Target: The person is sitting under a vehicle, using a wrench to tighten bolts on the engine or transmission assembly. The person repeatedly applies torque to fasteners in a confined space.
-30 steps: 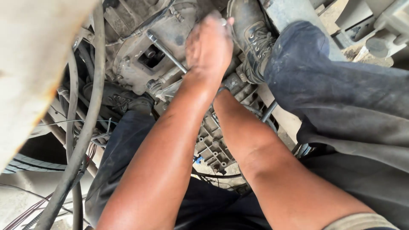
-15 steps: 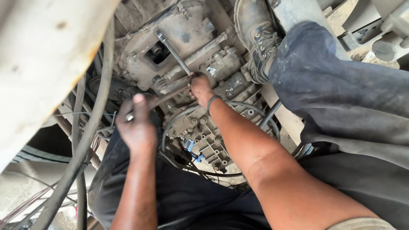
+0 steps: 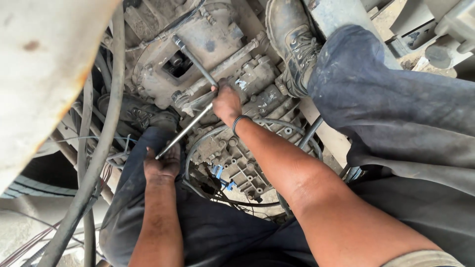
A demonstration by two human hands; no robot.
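both hands, left hand and right hand, seemingly clenched around a long steel bar over the grimy gearbox

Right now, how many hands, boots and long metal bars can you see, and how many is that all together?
Hands: 2, the left hand and the right hand
Boots: 2, the right boot and the left boot
Long metal bars: 2, the bright bar that both hands grip and the dark bar above it
Total: 6
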